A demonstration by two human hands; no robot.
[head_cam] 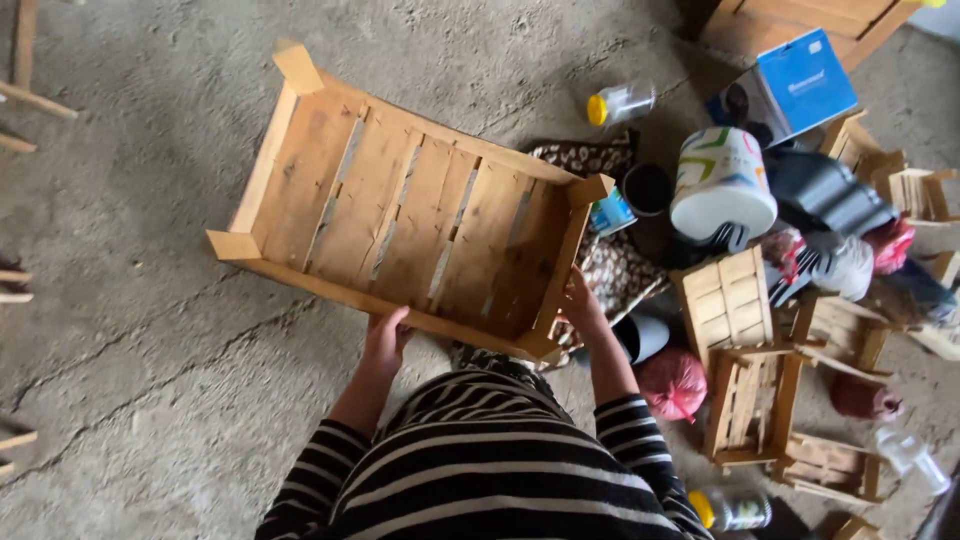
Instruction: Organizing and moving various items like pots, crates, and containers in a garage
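A wooden slatted crate [400, 210] is held open side up over the concrete floor, with square corner posts at its ends. My left hand [385, 335] grips the crate's near long side from below. My right hand [580, 305] holds the crate's right end near the corner post. Both forearms wear black-and-white striped sleeves.
To the right lies a cluttered pile: several small wooden crates [745, 355], a white bucket [722, 180], a blue-and-white box [795, 85], a yellow-capped bottle [620, 103], a red bag [672, 383] and patterned cloth [610, 270]. Wooden pieces [15, 280] lie at the left edge.
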